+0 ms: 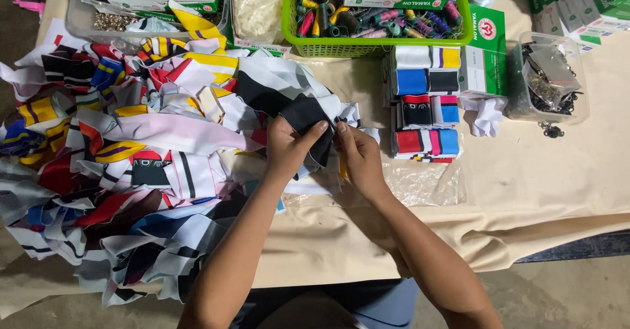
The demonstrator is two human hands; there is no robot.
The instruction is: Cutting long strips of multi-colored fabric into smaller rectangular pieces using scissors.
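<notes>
Both hands are in at the middle of the counter (538, 171), working one small piece of black fabric (308, 116) that lies at the edge of the big heap of cut cloth pieces (131, 158). The left hand (289, 148) has its grip closed on the fabric, thumb on top and fingers tucked beneath, pinching the lower edge. The right hand (359, 155) sits just beside it at three o'clock, fingertips pressed together on the fabric's right edge, where a small dark bit shows, too small to tell what it is. The piece drapes and folds over the fingers, so it looks light, thin and soft, probably a little slick, the kind of thing that slides unless pinched flat near an edge or corner with both hands close together. At three o'clock from the hands stands a neat stack of folded coloured pieces (426, 99) in blue, red, black and white, on a clear plastic sheet (426, 181). At twelve o'clock sits a green basket (374, 45) full of thread spools, and far over at two o'clock a clear tub (548, 83) of small dark metal parts, well apart from the hands.
</notes>
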